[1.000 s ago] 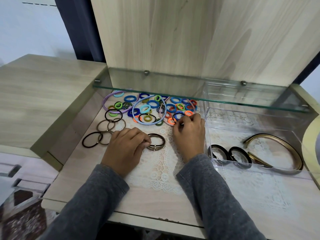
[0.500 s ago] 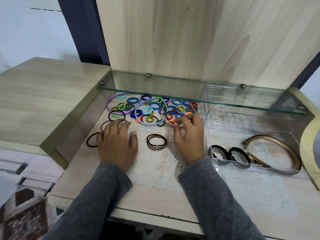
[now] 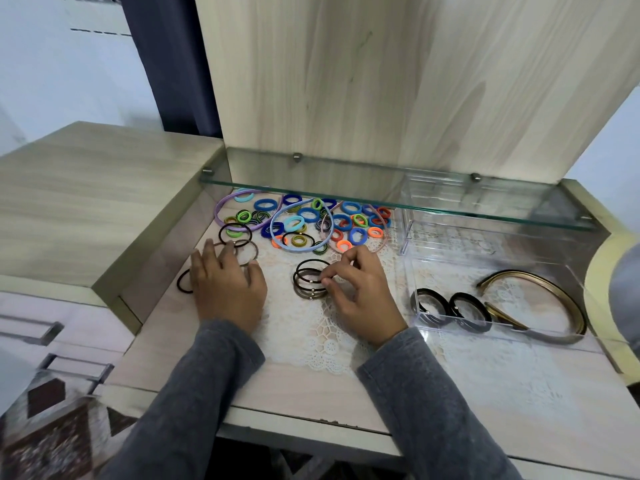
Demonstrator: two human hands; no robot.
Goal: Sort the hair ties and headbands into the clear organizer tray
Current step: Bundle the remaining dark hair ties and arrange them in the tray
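Right hand (image 3: 360,292) has come off the edge of the coloured pile (image 3: 332,220) and dropped back to the stack (image 3: 308,280) of dark ties in the middle of the lace mat (image 3: 311,341). Thumb and forefinger are pinching the stack's near rim and the other fingers are curled in above it. It looks as if a black tie has just joined that stack, but I can't say for sure.

Left hand (image 3: 225,289) hasn't gone anywhere. It lies flat with its fingers spread, fingertips resting on the loose brown ties (image 3: 247,247). One dark tie (image 3: 181,282) pokes out just beside its outer edge.

Progress is early, by my reading. The tray (image 3: 519,337) sits to the right, close by the right hand. It holds two black ties (image 3: 433,306) at its near left and a gold headband (image 3: 502,313) beside them. I see nothing in the back compartments, though glare on the plastic makes that hard to call.

Plenty is left outside. The whole coloured pile is under the glass shelf (image 3: 381,199), with a purple headband (image 3: 221,209), a blue headband (image 3: 301,249) and a pink headband (image 3: 384,237) tangled through it. The brown ties and the stack are out too.

I'd guess the stack goes to the tray next.
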